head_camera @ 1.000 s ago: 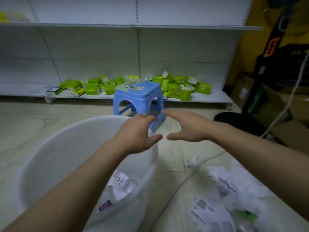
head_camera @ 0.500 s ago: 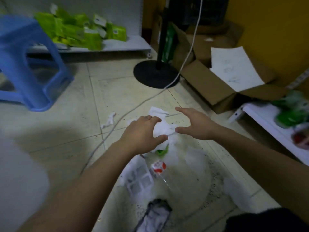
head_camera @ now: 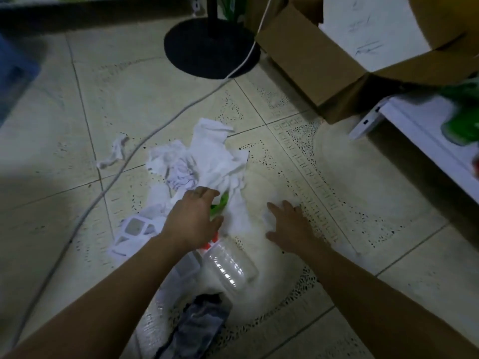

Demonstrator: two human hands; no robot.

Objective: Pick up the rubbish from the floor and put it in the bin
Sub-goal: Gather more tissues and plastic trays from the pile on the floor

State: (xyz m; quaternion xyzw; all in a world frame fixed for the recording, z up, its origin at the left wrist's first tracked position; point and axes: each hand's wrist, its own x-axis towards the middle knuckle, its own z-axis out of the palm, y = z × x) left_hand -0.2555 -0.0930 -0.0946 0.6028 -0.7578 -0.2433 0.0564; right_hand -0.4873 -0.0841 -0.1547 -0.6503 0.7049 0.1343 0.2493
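A heap of rubbish lies on the tiled floor: crumpled white paper (head_camera: pixel 207 156), a green wrapper (head_camera: pixel 220 207), a clear plastic bottle (head_camera: pixel 230 265) with a red label, a white plastic carrier (head_camera: pixel 134 229) and a dark packet (head_camera: pixel 199 325). My left hand (head_camera: pixel 191 221) is down on the heap, fingers spread over the paper and green wrapper. My right hand (head_camera: pixel 290 224) rests flat with fingers apart on a small white scrap (head_camera: pixel 269 216) to the right. Neither hand has closed on anything. The bin is out of view.
A white cable (head_camera: pixel 155 130) runs across the floor to a black round stand base (head_camera: pixel 207 47). Open cardboard boxes (head_camera: pixel 324 55) stand at the upper right, a white shelf edge (head_camera: pixel 414 130) at the right. A small paper scrap (head_camera: pixel 114 151) lies left of the heap.
The view has swung from the white bin and blue stool down to the rubbish heap. Both hands have dropped from above the bin onto the heap.
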